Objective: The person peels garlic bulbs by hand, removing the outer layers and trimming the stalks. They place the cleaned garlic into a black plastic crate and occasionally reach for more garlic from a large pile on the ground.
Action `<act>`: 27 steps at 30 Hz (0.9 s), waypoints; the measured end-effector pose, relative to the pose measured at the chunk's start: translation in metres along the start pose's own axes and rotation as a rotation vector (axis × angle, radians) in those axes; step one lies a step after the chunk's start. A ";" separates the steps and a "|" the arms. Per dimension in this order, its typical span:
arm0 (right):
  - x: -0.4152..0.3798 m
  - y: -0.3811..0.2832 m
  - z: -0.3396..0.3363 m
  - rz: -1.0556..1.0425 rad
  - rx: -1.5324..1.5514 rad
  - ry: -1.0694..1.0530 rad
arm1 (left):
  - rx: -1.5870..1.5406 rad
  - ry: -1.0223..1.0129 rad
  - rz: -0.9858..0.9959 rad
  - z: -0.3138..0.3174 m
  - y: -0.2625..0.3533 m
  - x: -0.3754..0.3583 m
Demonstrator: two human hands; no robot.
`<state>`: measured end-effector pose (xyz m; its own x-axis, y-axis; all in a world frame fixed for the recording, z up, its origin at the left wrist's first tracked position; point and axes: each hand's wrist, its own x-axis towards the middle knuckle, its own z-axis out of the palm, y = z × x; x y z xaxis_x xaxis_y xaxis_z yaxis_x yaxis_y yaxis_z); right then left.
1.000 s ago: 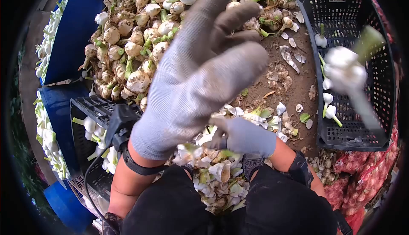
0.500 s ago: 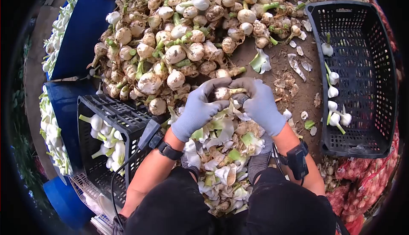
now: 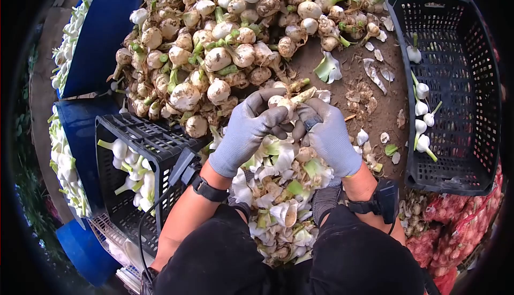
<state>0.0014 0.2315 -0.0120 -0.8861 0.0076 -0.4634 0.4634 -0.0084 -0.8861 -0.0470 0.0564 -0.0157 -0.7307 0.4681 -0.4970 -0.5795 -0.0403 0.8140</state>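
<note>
A garlic bulb [image 3: 287,104] with soil-stained skin and a short pale stem is between my two gloved hands, its stem pointing up and right. My left hand [image 3: 245,134] grips the bulb from the left with curled fingers. On the other side, my right hand [image 3: 331,137] pinches at the stem end, with a dark band [image 3: 312,122] around its thumb. Just beyond my fingers lies a heap of unpeeled garlic [image 3: 214,59]. Below my hands, peeled-off skins [image 3: 284,209] are piled between my feet.
A black crate [image 3: 412,180] at right holds several white bulbs. Another black crate [image 3: 160,153], tipped on its side at left, holds white garlic. Blue bins [image 3: 99,43] of white garlic line the far left. Red mesh sacks [image 3: 455,231] lie at lower right.
The bulb in my hands has turned, so its stem now points more upward. My right hand has shifted slightly down. White bulbs in the right crate have changed position.
</note>
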 end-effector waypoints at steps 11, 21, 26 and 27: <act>0.002 -0.010 -0.006 0.093 0.228 -0.066 | 0.322 -0.076 0.031 0.003 0.000 -0.006; -0.004 -0.009 -0.005 -0.052 -0.166 0.036 | -0.016 -0.094 -0.038 0.006 -0.004 -0.009; -0.003 -0.003 -0.004 -0.375 -0.778 0.169 | -0.468 -0.184 -0.189 0.007 -0.009 -0.005; -0.002 0.003 -0.003 -0.352 -0.611 0.175 | -0.468 -0.184 -0.187 0.009 -0.008 -0.005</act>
<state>0.0047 0.2347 -0.0137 -0.9928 0.0673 -0.0992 0.1198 0.5835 -0.8032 -0.0354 0.0623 -0.0170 -0.5488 0.6504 -0.5252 -0.8232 -0.3113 0.4748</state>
